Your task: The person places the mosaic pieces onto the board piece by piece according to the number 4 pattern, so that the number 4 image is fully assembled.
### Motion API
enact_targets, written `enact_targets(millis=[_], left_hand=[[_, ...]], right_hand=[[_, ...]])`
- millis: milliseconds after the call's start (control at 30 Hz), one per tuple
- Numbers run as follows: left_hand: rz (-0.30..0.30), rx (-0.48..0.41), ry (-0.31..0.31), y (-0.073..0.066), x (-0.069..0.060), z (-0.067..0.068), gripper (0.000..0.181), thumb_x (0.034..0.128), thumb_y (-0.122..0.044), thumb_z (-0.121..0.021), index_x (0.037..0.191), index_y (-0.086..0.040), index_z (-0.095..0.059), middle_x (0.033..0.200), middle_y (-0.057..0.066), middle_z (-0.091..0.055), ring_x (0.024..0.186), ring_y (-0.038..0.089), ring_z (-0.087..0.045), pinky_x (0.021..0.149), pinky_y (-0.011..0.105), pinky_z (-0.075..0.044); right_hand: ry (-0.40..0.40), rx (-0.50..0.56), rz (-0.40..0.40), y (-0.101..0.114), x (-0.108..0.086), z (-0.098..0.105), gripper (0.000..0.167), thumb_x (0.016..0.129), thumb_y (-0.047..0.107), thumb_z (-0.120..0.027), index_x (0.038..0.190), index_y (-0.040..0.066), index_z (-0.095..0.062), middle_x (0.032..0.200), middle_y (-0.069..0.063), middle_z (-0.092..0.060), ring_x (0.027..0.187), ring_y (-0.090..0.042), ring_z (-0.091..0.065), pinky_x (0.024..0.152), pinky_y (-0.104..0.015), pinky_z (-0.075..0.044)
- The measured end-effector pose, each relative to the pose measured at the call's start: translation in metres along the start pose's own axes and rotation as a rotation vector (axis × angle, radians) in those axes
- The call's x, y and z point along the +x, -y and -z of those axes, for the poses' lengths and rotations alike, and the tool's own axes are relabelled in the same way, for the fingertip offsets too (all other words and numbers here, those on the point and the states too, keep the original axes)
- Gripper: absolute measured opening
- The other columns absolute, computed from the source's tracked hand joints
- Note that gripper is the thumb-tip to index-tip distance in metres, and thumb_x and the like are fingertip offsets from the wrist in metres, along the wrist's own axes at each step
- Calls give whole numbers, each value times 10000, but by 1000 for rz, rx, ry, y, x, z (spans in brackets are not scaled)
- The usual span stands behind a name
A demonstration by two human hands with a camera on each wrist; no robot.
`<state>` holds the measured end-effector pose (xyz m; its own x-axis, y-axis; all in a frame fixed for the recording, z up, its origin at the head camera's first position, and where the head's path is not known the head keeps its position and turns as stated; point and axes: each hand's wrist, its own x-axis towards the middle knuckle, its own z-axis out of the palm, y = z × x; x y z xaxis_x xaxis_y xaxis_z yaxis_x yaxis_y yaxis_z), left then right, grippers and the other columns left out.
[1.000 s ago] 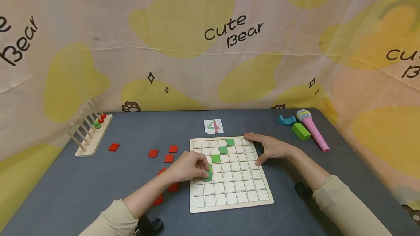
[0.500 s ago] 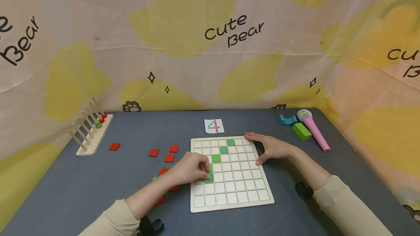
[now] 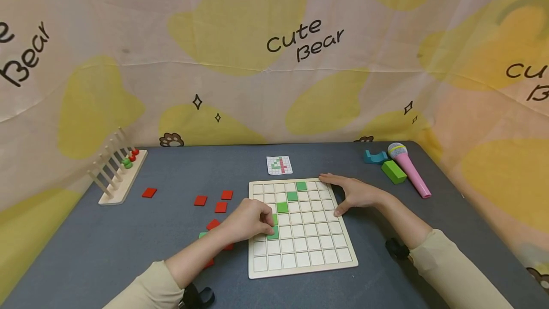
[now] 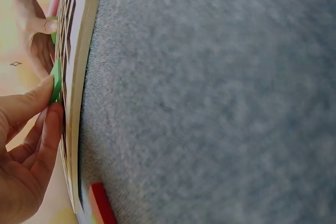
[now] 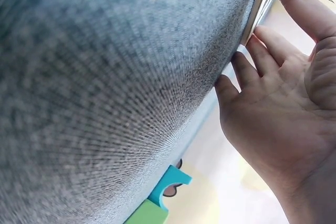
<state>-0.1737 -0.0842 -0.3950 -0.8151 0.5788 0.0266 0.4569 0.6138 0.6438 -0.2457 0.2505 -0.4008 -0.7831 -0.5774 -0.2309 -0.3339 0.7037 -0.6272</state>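
Note:
The white gridded board (image 3: 302, 271) with a pale wooden rim lies on the dark table. My left hand (image 3: 249, 219) is over its left side, thumb and fingertips pinching a green tile (image 3: 272, 233). Seen from the left wrist, the left hand (image 4: 29, 145) has this green tile (image 4: 56, 81) between thumb and finger, low against the board. Three green tiles, one of them this tile (image 3: 282, 207), form a diagonal toward the top; another is partly behind the left fingers. My right hand (image 3: 358, 193) rests with spread fingers at the upper right corner, thumb on the right edge.
Left of the board lie several red tiles (image 3: 200, 200) and a partly hidden green tile (image 3: 203, 235). A pegged rack (image 3: 128, 179) stands farther left. Behind the board is a pattern card (image 3: 279, 165). A pink microphone (image 3: 411, 170), green block (image 3: 393, 172) and blue piece (image 3: 375, 157) lie back right.
The pinched green tile has shifted slightly down and right and looks flatter on the board. My left forearm moved a little, uncovering a green tile beside it. The right hand has stayed still.

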Motion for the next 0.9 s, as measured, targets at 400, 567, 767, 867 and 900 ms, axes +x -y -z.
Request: enact_targets(millis=[400, 567, 767, 867, 900], left_hand=[[-3, 19, -7, -2, 0, -1, 202, 740, -93, -839, 631, -153, -679, 606, -73, -637, 569, 24, -510, 518, 198, -418], [12, -48, -33, 2, -1, 8, 116, 825, -128, -772, 734, -153, -705, 646, -35, -660, 575, 21, -511, 547, 186, -418], [33, -86, -53, 14, -5, 29, 87, 919, -171, -682, 885, -103, -725, 750, 36, -699, 616, 84, -576, 581, 201, -459], [39, -83, -40, 22, -11, 40, 97, 931, -176, -666, 936, -101, -727, 803, 37, -716, 664, 104, -607, 607, 213, -483], [44, -84, -31, 24, -13, 44, 95, 931, -176, -666, 948, -105, -727, 815, 37, -718, 678, 105, -612, 616, 214, -490]], right_hand=[[7, -2, 2, 0, 1, 0, 1105, 672, 339, -884, 1561, 93, -274, 1654, -180, -179, 1536, -422, -133, 1170, -686, -166], [8, 5, 5, 1, 0, 0, 1100, 673, 331, -883, 1560, 91, -278, 1654, -177, -181, 1537, -421, -130, 1170, -687, -165], [4, 0, -3, 0, 0, 1, 1104, 671, 333, -883, 1562, 101, -275, 1656, -173, -177, 1537, -422, -125, 1172, -687, -160], [2, -4, 1, -1, 0, 1, 1106, 670, 344, -882, 1561, 97, -275, 1655, -174, -180, 1537, -421, -129, 1171, -686, -163], [2, -4, 3, -1, 0, 1, 1106, 670, 346, -883, 1561, 96, -276, 1655, -173, -180, 1536, -422, -130, 1170, -687, -164]])
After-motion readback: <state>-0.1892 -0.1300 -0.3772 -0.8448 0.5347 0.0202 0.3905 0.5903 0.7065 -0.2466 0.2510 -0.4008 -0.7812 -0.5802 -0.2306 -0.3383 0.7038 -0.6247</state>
